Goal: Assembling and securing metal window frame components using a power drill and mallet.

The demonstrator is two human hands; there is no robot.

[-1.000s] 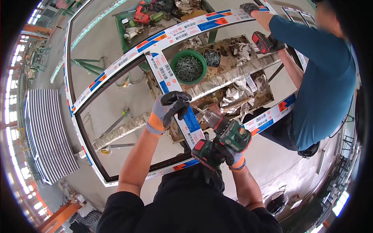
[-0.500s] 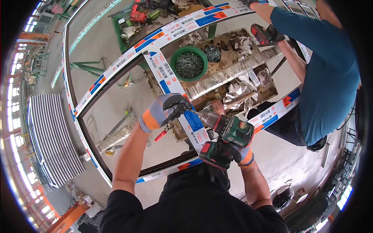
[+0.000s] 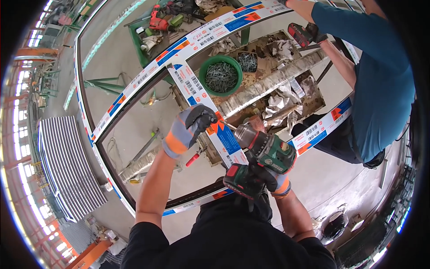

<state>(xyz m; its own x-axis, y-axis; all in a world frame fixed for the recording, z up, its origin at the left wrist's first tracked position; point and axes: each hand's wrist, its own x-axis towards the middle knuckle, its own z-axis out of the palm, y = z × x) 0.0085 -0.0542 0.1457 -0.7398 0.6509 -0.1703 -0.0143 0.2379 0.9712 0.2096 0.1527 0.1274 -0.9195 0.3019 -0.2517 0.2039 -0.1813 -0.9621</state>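
right hand [image 3: 267, 178] wrapped round the grip of a green drill [image 3: 274, 154], just off the frame bar [image 3: 226, 140] on its 3 o'clock side. left hand [image 3: 190, 127] at the drill's 10 o'clock, fingers bunched near the bit [image 3: 230, 127]; i cannot tell what, if anything, they pinch. green bowl [image 3: 224, 93], drill's 11 o'clock: heaped with screws [image 3: 221, 77]. small box [image 3: 247, 71], bowl's 2 o'clock: more screws. green tray [image 3: 135, 42], farther toward 11: red power tool [image 3: 158, 19], crumpled paper [image 3: 151, 41].

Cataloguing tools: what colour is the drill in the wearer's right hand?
The drill is mostly green and black, best in head view.
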